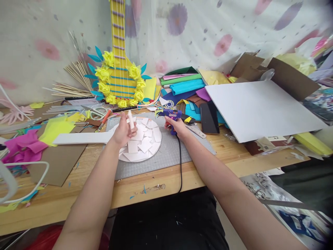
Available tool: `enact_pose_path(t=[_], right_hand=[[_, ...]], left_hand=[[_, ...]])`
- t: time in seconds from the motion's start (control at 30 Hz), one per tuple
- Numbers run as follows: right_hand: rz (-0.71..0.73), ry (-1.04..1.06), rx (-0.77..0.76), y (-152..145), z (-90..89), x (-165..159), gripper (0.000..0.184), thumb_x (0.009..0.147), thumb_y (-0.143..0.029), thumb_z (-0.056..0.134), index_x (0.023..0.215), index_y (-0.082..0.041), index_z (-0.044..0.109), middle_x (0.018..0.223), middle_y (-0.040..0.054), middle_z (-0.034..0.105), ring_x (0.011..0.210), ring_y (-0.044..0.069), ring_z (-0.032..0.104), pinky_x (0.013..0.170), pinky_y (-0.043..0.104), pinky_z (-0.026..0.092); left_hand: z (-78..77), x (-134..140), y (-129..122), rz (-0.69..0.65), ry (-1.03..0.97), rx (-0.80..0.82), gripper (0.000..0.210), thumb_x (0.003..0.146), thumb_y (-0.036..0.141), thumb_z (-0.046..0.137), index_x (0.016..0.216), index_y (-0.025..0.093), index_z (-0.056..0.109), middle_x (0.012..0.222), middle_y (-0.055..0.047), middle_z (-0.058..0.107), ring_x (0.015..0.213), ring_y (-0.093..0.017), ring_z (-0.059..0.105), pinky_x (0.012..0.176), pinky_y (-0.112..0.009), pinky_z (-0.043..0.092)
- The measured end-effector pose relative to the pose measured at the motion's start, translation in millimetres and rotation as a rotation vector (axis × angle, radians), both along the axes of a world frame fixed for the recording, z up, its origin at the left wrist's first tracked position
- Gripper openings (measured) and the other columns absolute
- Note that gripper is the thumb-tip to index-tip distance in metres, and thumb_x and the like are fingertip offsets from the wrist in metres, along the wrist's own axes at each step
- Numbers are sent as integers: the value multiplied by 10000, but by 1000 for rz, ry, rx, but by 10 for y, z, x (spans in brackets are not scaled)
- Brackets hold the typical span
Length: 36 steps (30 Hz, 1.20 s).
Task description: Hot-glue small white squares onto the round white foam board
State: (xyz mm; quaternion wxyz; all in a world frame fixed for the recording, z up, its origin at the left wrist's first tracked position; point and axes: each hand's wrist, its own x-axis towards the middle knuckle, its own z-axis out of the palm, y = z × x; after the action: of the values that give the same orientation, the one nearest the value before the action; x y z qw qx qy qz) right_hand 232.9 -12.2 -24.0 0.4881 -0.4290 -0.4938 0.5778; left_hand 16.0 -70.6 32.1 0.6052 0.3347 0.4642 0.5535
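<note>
Pinching a narrow white strip (130, 118), likely light, bendable, best held edgewise, in my left fingers (133, 131), right fingers (170, 120) gripping a purple plastic glue gun (169, 113)

Right grip (178, 127) on glue gun (173, 114), paper pieces (133, 146)

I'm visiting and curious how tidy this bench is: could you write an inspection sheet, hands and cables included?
Surface: wooden table bearing a gray cutting mat.
Job's things: white long-necked piece, its round end covered in white scraps; purple glue gun.
Clutter: magenta sheets on the left; phone and white board on the right.
Hands: left hand holds a small white piece; right hand grips the glue gun.
Cables: black cord runs from the glue gun to the table's front edge.
Surroundings: flowered sheet hangs behind.
</note>
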Motion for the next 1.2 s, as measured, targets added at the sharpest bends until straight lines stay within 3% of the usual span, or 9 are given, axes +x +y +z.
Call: enact_pose_path(t=[0.07, 0.17, 0.37, 0.47, 0.57, 0.73, 0.9, 1.2], right_hand=[[6, -11, 6, -8, 3, -8, 521, 517, -655, 769, 603, -187, 555, 573, 13, 588, 519, 108, 542, 468, 237, 398], [11, -18, 13, -10, 6, -14, 513, 524, -651, 762, 604, -190, 553, 576, 14, 588, 524, 112, 543, 468, 239, 391], [8, -18, 13, -18, 22, -11, 494, 535, -636, 760, 593, -189, 557, 579, 11, 584, 534, 114, 543, 481, 244, 394], [58, 2, 24, -69, 57, -46, 478, 542, -615, 765, 614, -184, 573, 603, 14, 601, 555, 118, 561, 492, 241, 401], [194, 13, 38, -176, 131, -120, 465, 547, -603, 768, 654, -181, 605, 652, 25, 633, 618, 139, 604, 532, 246, 438], [350, -34, 72, -319, 192, -249, 438, 559, -576, 772, 682, -179, 631, 670, 27, 645, 620, 130, 590, 548, 249, 455], [356, -66, 61, -298, 111, -282, 461, 533, -597, 779, 637, -186, 599, 571, -8, 592, 543, 109, 533, 535, 251, 444], [368, -140, 118, -288, 122, -252, 474, 579, -631, 744, 595, -190, 570, 533, -15, 554, 497, 90, 454, 495, 248, 366]], left_hand=[[7, 46, -16, -60, -34, -32, 359, 803, 516, 638, 828, 213, 447, 622, 40, 494, 417, -53, 387, 360, -151, 201], [-29, 96, -20, -46, -28, -37, 284, 811, 353, 666, 788, 197, 430, 637, 46, 490, 427, -34, 377, 367, -130, 198], [-93, 47, 9, -30, -109, -27, 254, 836, 305, 665, 792, 189, 444, 659, 29, 527, 469, -36, 422, 388, -112, 233], [-91, 13, 38, 66, -90, -61, 148, 903, 233, 562, 787, 169, 495, 685, 0, 566, 543, -62, 515, 455, -138, 367], [-79, -1, 60, 151, -94, -43, 225, 946, 213, 462, 757, 145, 565, 725, -22, 595, 686, -91, 600, 620, -193, 484], [-78, -36, 60, 111, -78, 27, 187, 881, 186, 558, 703, 161, 611, 702, -2, 588, 605, -74, 528, 546, -172, 427], [-123, -66, 79, 161, -5, 11, 107, 815, 220, 654, 730, 164, 622, 696, 1, 589, 572, -71, 490, 482, -168, 386], [-174, -35, 123, 202, 61, 21, 199, 774, 304, 722, 734, 170, 580, 616, 29, 559, 500, -52, 455, 435, -143, 338]])
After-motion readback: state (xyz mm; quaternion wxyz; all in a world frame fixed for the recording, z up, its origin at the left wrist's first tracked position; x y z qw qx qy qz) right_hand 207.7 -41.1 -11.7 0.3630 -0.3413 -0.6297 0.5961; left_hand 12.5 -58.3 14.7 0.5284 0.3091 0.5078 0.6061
